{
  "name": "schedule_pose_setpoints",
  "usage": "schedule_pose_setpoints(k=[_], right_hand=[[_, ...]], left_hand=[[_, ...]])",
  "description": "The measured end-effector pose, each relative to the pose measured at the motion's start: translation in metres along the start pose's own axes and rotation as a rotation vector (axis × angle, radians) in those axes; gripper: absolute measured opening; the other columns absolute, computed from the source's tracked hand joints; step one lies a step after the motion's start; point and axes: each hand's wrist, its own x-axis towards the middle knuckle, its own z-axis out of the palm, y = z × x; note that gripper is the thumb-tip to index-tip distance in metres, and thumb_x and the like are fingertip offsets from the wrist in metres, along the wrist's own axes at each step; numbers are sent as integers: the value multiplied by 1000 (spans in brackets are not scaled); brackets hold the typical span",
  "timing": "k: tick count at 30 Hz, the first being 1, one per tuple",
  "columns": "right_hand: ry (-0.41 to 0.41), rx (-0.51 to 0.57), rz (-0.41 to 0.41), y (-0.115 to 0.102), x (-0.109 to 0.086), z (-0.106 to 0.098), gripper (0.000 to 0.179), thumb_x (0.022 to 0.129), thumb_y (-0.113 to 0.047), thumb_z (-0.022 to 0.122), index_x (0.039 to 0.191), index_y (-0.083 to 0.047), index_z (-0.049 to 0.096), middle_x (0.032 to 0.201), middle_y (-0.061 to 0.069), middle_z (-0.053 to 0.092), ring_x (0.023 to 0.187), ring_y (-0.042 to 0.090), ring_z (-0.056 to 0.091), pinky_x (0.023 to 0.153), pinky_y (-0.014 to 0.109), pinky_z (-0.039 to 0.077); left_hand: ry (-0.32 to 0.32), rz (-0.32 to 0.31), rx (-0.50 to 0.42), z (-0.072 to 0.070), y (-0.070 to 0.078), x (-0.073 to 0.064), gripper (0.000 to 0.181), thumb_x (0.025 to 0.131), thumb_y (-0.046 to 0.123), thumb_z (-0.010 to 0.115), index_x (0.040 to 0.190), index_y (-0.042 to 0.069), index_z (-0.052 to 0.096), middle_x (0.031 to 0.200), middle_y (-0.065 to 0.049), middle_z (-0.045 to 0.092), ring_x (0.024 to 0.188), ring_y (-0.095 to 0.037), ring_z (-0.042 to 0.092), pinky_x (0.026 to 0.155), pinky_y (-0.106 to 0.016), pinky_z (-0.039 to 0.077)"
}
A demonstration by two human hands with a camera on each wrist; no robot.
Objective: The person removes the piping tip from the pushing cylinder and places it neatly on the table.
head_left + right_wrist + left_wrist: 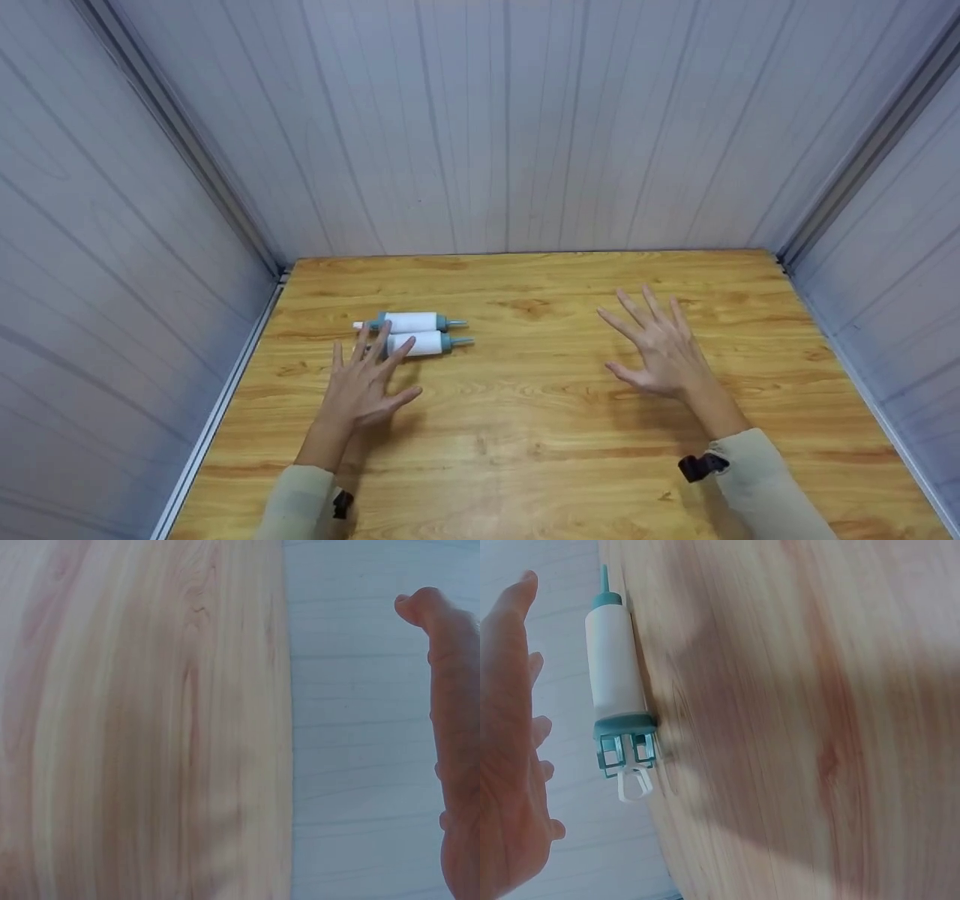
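Plainly, the near tube (424, 344) and the far tube (412, 322), both white and teal, lay side by side on the left half of the bench (517, 420) (nozzles (462, 341) pointing right). The left hand's grip (364, 390), spread apart, hovered over their left ends. Well away from both, the right hand's grip (661, 356) hung, also spread apart.

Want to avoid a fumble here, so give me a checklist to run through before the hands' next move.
1. Left hand empty: ok, fingers spread.
2. Right hand empty: ok, fingers spread.
3. Far tube lying on the table: ok.
4. Near tube unobstructed in the head view: not ok, the left hand covers part of it.
5. Gap between the tubes: cannot tell, they lie close side by side.
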Motion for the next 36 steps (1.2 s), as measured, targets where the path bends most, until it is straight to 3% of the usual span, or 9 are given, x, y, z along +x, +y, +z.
schedule_pose_setpoints(k=[11,17,25,33,36], right_hand=[[18,-7,-50,-3,3,-1,82,95,-63,69,166,-25,57,175,21,51,158,64,44,118,94,33],[18,84,-34,-6,3,0,85,92,-56,77,168,-25,54,178,19,47,159,64,44,117,93,35],[51,244,17,-10,0,2,93,86,-40,88,169,-20,53,178,24,45,161,61,42,120,90,35],[114,320,-41,-14,-1,13,89,92,-40,90,169,-14,53,174,27,49,155,66,46,113,86,46],[137,349,-50,-16,-3,17,92,87,-32,95,168,-12,54,171,29,52,154,63,48,112,84,49]], left_hand=[[28,19,3,4,-2,11,86,100,73,65,174,35,43,186,-12,35,173,-50,28,129,-88,22],[42,19,-29,8,-6,16,83,100,68,69,172,34,47,184,-12,41,173,-49,30,130,-88,21],[61,45,-68,13,-16,21,85,94,69,74,168,32,53,176,-14,50,166,-51,40,127,-88,27],[85,45,-97,16,-23,22,82,91,60,86,162,29,59,165,-17,55,153,-48,49,122,-84,36],[75,29,-116,18,-23,23,83,91,57,88,163,30,58,167,-17,54,153,-48,49,122,-81,37]])
